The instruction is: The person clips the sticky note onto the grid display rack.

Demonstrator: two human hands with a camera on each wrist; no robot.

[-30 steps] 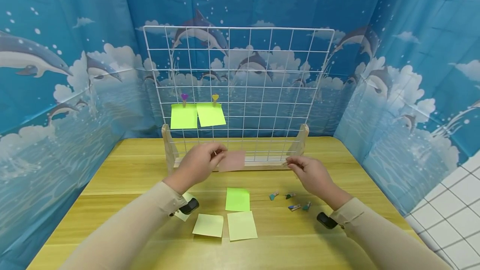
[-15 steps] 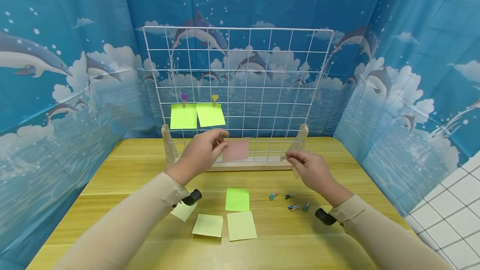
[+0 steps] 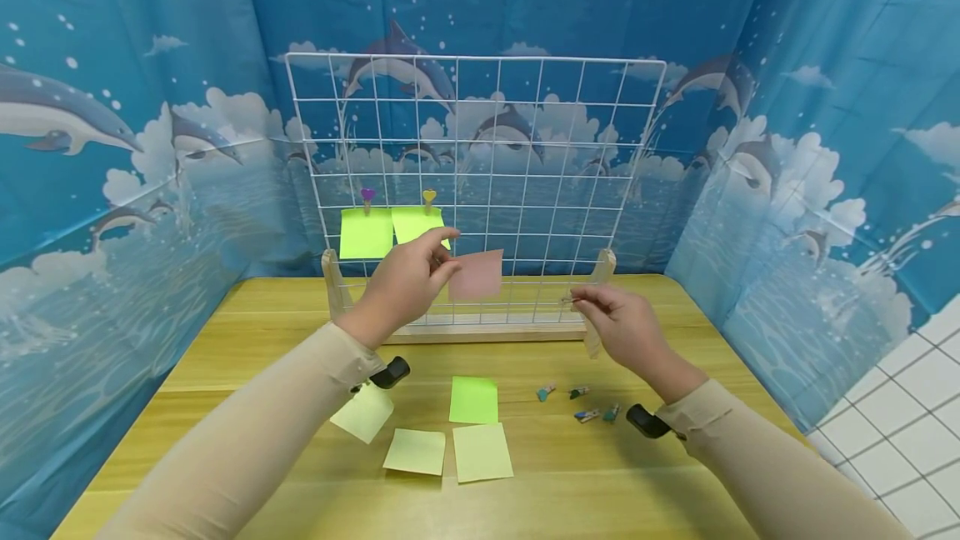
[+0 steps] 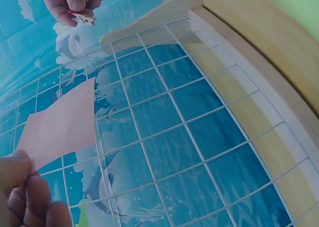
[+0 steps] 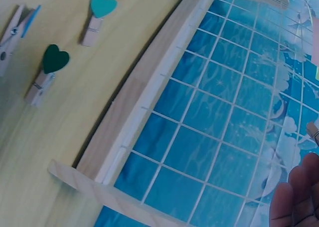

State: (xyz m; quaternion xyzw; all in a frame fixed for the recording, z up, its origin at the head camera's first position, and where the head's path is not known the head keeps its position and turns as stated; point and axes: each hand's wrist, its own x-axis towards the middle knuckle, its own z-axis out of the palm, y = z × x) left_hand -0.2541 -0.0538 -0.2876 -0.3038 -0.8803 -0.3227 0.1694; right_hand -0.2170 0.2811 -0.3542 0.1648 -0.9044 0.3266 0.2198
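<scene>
In the head view my left hand (image 3: 405, 282) pinches a pink sticky note (image 3: 477, 276) by its left edge, holding it before the lower part of a white wire grid (image 3: 480, 57). My right hand (image 3: 622, 327), to the right, pinches a small wooden clothespin (image 4: 83, 18), seen best in the left wrist view with a bit of red at my fingers. The note and clothespin are apart. Two bright green notes hang on the grid at left, under a purple heart clothespin (image 3: 367, 196) and a yellow heart clothespin (image 3: 429, 197); my left hand partly covers the right-hand note (image 3: 412, 223).
A green note (image 3: 474, 400) and several pale yellow notes (image 3: 482, 452) lie on the wooden table (image 3: 247, 357). Several heart clothespins, one dark green (image 5: 56, 59) and one teal (image 5: 103, 5), lie at right. The grid stands in a wooden base (image 3: 495, 331).
My left hand has raised the pink note from near the base to higher in front of the grid. My right hand with the clothespin has risen slightly.
</scene>
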